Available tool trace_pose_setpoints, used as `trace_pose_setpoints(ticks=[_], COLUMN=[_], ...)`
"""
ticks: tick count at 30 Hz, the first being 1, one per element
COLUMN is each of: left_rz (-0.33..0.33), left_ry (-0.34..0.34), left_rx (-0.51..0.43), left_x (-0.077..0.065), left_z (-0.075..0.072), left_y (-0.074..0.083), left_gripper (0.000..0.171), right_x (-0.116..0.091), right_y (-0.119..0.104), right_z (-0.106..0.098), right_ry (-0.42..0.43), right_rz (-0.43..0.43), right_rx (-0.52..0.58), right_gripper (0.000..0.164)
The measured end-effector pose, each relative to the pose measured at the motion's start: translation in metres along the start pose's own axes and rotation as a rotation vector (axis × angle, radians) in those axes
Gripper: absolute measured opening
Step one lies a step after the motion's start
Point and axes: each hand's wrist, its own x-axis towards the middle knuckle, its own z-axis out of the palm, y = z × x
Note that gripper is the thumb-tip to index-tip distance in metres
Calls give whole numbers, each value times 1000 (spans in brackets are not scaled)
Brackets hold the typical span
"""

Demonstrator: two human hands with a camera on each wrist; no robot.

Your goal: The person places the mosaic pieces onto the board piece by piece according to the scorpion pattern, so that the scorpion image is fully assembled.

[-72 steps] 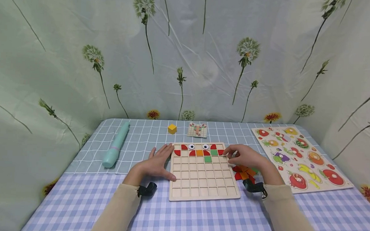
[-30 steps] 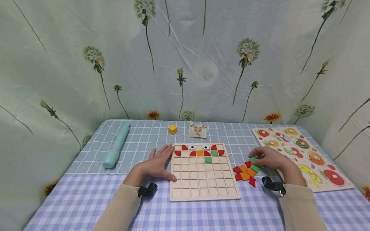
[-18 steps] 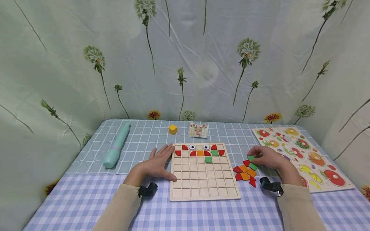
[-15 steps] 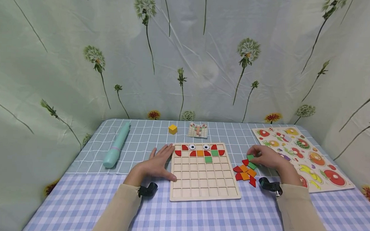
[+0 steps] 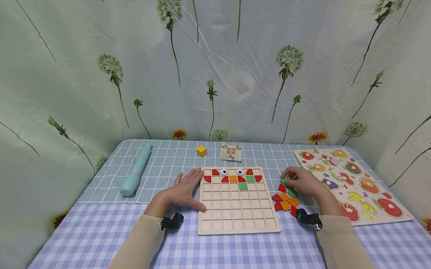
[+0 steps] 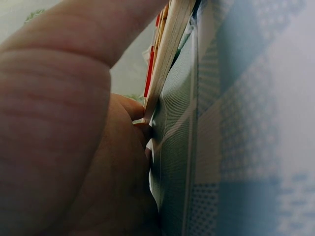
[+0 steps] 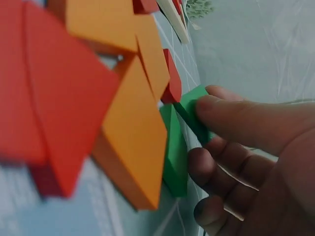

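Observation:
My left hand (image 5: pixel 181 194) rests along the left edge of a wooden grid board (image 5: pixel 239 210), fingers spread and touching its rim. In the left wrist view the thumb fills much of the picture. Red, orange and green tiles and two eye tiles (image 5: pixel 240 172) sit in the board's top rows. To the right of the board, my right hand (image 5: pixel 303 183) pinches a green tile (image 7: pixel 191 114) between thumb and fingers, with the tile tilted. Just below it lies another green tile (image 7: pixel 173 157). Loose orange tiles (image 5: pixel 286 205) and red tiles (image 5: pixel 282 188) lie beside these.
A board of fruit pictures (image 5: pixel 332 166) lies at the right. Behind the grid board are a small pattern card (image 5: pixel 230 151) and a yellow cube (image 5: pixel 201 151). A teal tapered object (image 5: pixel 135 171) lies at the left on the checked cloth (image 5: pixel 183 252).
My right hand has gone from the board's right edge to the loose tiles and taken hold of a green tile, now moving slightly left with it. The left hand stays put.

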Motion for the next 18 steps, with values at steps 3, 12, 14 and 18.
trace_pose_setpoints(ticks=[3, 12, 14, 18], left_rz=[0, -5, -4, -10], left_ry=[-2, -3, -2, -4], left_rx=[-1, 6, 2, 8], left_x=[0, 0, 0, 0], left_z=[-1, -1, -1, 0], left_y=[1, 1, 1, 0], left_gripper=[127, 127, 127, 126], right_x=[2, 6, 6, 6], right_y=[-2, -12, -15, -21], right_z=[0, 4, 6, 9], right_ry=[22, 47, 33, 18], right_rz=[4, -8, -16, -44], right_rx=[7, 93, 99, 84], right_gripper=[14, 21, 26, 32])
